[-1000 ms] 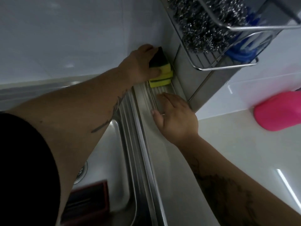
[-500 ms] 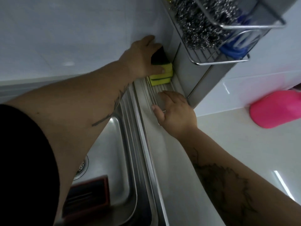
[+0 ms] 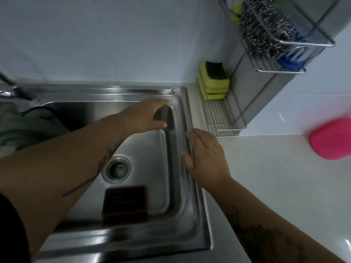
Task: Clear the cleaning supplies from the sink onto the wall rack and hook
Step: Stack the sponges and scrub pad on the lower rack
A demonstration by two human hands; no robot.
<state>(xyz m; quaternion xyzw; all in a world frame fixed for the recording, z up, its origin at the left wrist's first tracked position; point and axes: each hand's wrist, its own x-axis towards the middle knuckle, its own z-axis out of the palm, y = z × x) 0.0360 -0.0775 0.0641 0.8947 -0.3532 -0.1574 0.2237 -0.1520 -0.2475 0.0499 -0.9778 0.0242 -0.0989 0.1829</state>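
sponge's (image 3: pixel 214 80) parked on the rack's lower shelf (image 3: pixel 220 118) at 1 o'clock now, left hand (image 3: pixel 146 115) back over the sink (image 3: pixel 133 240), fingers loosely spread, empty

sponges (image 3: pixel 213 80) on rack (image 3: pixel 224 118) | L hand (image 3: pixel 144 115), R hand (image 3: pixel 206 158) empty over sink (image 3: pixel 190 215)

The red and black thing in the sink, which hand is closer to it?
Right, narrowly. The right hand rests on the sink's right rim, up and right of the red and black pad. The left hand hovers over the basin's far corner, farther back.
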